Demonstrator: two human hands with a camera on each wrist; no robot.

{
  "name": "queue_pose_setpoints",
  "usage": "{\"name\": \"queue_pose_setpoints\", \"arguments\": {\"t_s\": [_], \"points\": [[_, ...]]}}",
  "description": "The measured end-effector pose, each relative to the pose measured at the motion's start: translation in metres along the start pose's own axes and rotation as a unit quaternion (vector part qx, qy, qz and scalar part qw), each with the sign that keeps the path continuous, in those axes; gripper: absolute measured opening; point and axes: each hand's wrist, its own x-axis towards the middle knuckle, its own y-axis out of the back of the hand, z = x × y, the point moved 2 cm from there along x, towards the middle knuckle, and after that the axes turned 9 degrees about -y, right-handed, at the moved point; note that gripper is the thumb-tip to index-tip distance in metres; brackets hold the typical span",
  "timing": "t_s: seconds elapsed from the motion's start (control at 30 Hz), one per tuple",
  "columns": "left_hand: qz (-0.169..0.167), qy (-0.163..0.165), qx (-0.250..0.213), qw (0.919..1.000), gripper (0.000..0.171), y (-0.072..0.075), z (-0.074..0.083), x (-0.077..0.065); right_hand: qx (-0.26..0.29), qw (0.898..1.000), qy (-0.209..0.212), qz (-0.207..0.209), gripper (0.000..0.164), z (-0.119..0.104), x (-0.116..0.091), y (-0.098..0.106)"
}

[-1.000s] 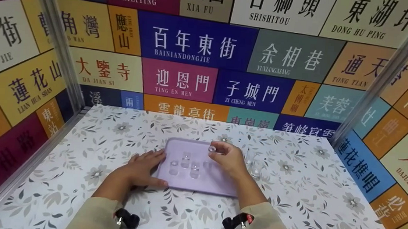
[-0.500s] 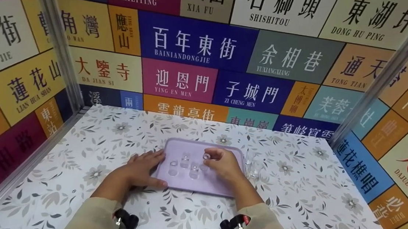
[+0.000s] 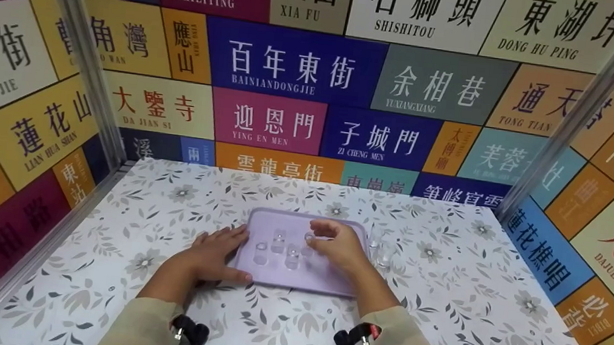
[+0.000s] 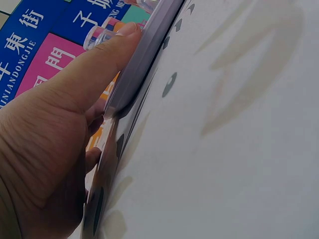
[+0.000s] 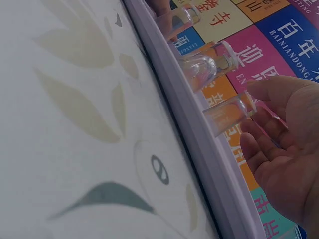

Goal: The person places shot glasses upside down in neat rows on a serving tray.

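A lilac tray (image 3: 322,280) lies on the table with several small clear cups on it, among them a front-left cup (image 3: 261,253) and a middle cup (image 3: 292,257). My left hand (image 3: 216,254) rests along the tray's left side with fingers spread. Its thumb (image 4: 112,50) lies against the near rim in the left wrist view. Over the tray's right half, my right hand (image 3: 340,247) has thumb and fingers apart around the top of another cup (image 5: 228,115). That cup stands upright on the tray, partly hidden by the thumb in the head view.
Beside the tray's right edge, a few more clear cups (image 3: 385,255) stand on the table (image 3: 441,295), partly behind the right hand. Transparent panels border the table, and colourful sign panels (image 3: 294,66) rise behind it.
My right hand has moved left and down with the cup, which now stands among the others on the tray. Its fingers have spread off the cup. The left hand has stayed put.
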Motion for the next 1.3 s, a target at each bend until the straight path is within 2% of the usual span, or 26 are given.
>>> {"name": "queue_pose_setpoints", "arguments": {"t_s": [0.2, 0.37, 0.63, 1.07, 1.3], "points": [[0.000, 0.000, 0.002, 1.0000, 0.116, 0.001, 0.001, 0.000, 0.004, 0.999, 0.023, 0.023, 0.046, -0.011, -0.005, 0.023], [-0.001, 0.002, 0.001, 1.0000, 0.116, 0.001, 0.001, 0.000, 0.032, 0.999, 0.019, 0.031, 0.049, -0.013, -0.008, 0.042], [-0.004, 0.009, -0.005, 0.9999, 0.117, 0.001, 0.001, 0.000, 0.021, 0.999, 0.012, 0.048, 0.048, -0.003, -0.014, 0.067], [0.004, 0.009, -0.008, 0.9999, 0.117, 0.001, 0.000, 0.000, 0.003, 0.997, 0.007, 0.072, 0.050, 0.013, -0.027, 0.122], [0.000, 0.012, -0.012, 0.9999, 0.117, -0.001, 0.001, 0.000, -0.031, 0.996, -0.024, 0.080, 0.060, 0.027, -0.030, 0.143]]}}
